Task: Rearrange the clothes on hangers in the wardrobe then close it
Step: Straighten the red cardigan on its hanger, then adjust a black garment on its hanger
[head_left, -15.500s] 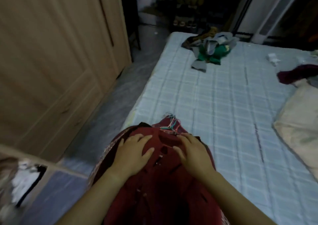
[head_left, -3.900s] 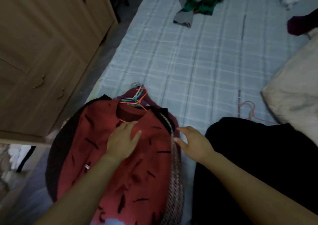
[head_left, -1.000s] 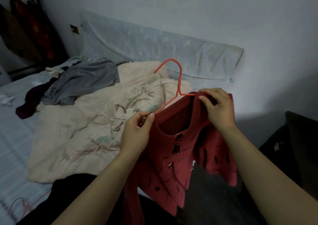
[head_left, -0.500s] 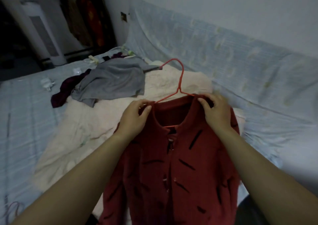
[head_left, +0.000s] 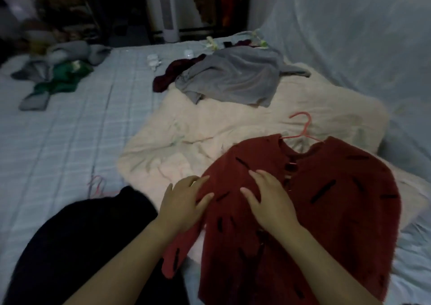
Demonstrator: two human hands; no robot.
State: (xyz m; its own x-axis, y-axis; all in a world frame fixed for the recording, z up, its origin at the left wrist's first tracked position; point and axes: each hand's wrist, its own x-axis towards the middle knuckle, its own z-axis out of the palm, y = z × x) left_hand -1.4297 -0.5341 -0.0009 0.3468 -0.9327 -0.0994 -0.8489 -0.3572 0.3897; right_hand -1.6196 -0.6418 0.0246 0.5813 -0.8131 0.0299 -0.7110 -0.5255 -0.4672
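Note:
A red cardigan with black dashes (head_left: pixel 331 202) lies spread flat on the bed, over the edge of a cream blanket (head_left: pixel 210 136). A pink wire hanger (head_left: pixel 303 129) sits in its neck, hook pointing away from me. My left hand (head_left: pixel 184 204) rests flat with fingers apart on the cardigan's left sleeve edge. My right hand (head_left: pixel 270 202) lies flat and spread on the cardigan's front, beside the button line. Neither hand grips anything. The wardrobe is out of view.
A black garment (head_left: pixel 77 241) with a pink hanger (head_left: pixel 98 185) lies at the lower left. A grey garment (head_left: pixel 235 78) and a maroon one (head_left: pixel 168 76) lie further up the bed. Green and grey clothes (head_left: pixel 58 76) sit at the far left on the checked sheet (head_left: pixel 65 136).
The cardigan, held up by its shoulders half a second ago, now lies flat on the bed. Both hands have let go of the collar and moved down onto its front.

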